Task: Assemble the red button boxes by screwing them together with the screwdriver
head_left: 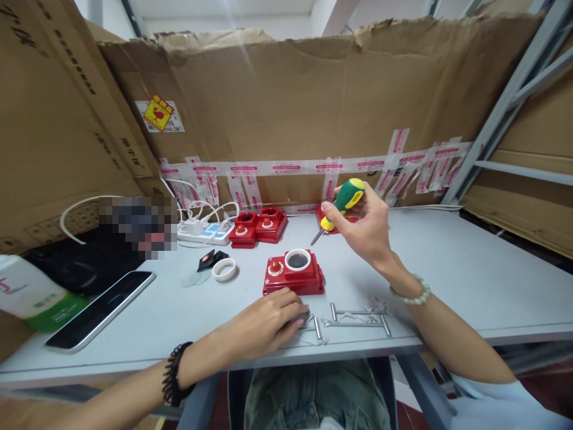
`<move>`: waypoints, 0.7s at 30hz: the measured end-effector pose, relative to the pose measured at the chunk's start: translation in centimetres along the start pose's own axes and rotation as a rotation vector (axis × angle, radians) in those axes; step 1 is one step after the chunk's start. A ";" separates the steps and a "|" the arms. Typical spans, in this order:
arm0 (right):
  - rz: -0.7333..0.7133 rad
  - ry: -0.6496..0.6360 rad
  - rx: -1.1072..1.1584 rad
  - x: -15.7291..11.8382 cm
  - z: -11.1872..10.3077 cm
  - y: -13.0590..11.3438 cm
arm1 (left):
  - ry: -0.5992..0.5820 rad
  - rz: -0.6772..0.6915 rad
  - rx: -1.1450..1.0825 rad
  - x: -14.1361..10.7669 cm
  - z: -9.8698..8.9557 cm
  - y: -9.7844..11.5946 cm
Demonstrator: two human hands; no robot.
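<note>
My right hand [364, 227] is raised over the table, closed around a screwdriver [350, 196] with a green and yellow handle. Its metal tip slants down to the left, in the air above a red box [293, 283]. That box carries a red knob and a white ring [298, 260] around a dark round window. Just in front of it, my left hand [280, 316] rests low with curled fingers on a small dark grey piece, mostly hidden. Beside those fingers lie T-shaped metal rods [358, 324] with white string.
Behind stand more red boxes [257, 227], a white power strip [210, 234] with cables, and a cardboard wall [286, 107]. To the left are a loose white ring [224, 270], small black pieces [212, 260], clear discs [194, 278], a phone [102, 307] and a tissue pack [40, 292].
</note>
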State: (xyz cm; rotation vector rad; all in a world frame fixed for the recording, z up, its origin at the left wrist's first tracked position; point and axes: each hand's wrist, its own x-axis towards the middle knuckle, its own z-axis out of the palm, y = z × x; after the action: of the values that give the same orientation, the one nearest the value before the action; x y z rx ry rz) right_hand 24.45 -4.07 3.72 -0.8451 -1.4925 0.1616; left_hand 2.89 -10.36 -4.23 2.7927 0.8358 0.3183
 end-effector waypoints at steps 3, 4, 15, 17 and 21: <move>0.000 -0.006 -0.018 0.0 0.0 0.0 | -0.006 -0.019 -0.047 -0.3 -0.2 0.2; 0.000 -0.009 -0.025 0.0 0.0 0.0 | 0.004 -0.022 -0.056 -0.3 -0.2 0.2; 0.004 -0.022 -0.029 -0.2 0.2 0.1 | 0.008 0.005 -0.075 -0.1 -0.2 0.6; -0.001 -0.014 -0.034 -0.2 0.2 0.1 | 0.058 0.028 -0.079 -0.4 -0.6 0.5; -0.020 0.006 -0.035 0.0 0.1 0.0 | 0.320 -0.098 -0.003 -1.2 -1.6 -1.4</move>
State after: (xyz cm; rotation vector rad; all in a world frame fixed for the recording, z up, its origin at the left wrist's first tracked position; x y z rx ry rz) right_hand 24.37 -4.11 3.71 -0.8573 -1.5019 0.1182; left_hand 0.71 -9.66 -3.21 2.7250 1.0322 0.7633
